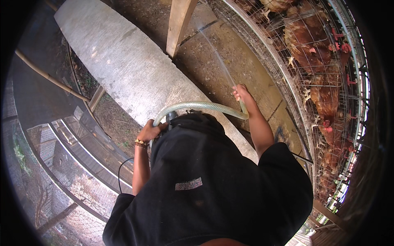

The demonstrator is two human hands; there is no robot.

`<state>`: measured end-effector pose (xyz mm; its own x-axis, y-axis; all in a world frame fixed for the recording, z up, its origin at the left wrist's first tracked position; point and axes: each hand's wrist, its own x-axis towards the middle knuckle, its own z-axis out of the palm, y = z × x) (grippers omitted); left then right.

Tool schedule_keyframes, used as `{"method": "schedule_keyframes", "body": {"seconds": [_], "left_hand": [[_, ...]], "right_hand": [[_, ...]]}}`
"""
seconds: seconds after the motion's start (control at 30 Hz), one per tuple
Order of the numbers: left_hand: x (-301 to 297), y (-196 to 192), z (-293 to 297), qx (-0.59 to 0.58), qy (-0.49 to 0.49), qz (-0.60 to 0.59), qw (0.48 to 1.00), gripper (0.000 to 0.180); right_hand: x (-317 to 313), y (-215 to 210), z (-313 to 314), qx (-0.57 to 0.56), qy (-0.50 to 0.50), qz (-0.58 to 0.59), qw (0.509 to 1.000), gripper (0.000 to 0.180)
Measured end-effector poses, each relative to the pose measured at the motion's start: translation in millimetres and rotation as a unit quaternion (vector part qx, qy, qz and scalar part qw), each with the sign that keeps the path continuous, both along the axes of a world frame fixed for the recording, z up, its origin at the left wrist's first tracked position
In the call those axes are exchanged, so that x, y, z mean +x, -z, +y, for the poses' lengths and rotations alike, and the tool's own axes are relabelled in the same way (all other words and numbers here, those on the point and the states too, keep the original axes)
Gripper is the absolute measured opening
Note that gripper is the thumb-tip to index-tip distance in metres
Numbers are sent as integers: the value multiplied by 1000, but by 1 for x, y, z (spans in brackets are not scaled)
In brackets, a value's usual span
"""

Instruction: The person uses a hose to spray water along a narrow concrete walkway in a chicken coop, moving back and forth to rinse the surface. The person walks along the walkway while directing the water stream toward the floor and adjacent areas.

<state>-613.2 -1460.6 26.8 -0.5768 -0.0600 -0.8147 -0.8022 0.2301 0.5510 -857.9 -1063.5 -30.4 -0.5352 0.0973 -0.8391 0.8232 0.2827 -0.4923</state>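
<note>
A pale, braided clear hose (197,105) arches across in front of my waist from one hand to the other. My right hand (241,92) is closed around its end, and a thin jet of water (217,55) shoots from there away over the wet floor. On the left, my left hand (152,130) grips the same hose beside my hip, a beaded bracelet at the wrist. Part of the hose below that hand is hidden by my black shirt.
Wire cages (305,82) with several brown hens curve along the right. A wooden post (179,26) rises ahead, next to a raised concrete walkway (119,61). The wet, littered floor (201,51) lies between walkway and cages. Wire mesh (61,172) and a wooden pole (51,76) are at left.
</note>
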Motion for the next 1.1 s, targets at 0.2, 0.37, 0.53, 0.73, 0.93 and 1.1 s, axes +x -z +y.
{"method": "schedule_keyframes", "body": {"seconds": [0.2,0.37,0.53,0.73,0.93,1.1], "left_hand": [[0,4,-6,-25,15,14,999,67],[-2,-5,-12,-2,18,-4,1000,69],[-3,-2,-18,6,21,2,1000,69],[-5,3,-21,29,21,-2,999,67],[-6,0,-20,22,7,3,1000,55],[-6,-2,-23,55,33,-26,998,59]], "right_hand": [[1,-2,-9,11,1,-15,1000,34],[4,0,-13,6,-4,-2,1000,29],[6,4,-15,-4,15,-11,1000,22],[12,1,-22,5,-12,-28,1000,27],[19,-6,-31,2,-16,-35,999,26],[27,-13,-40,-6,-26,-44,999,25]]}}
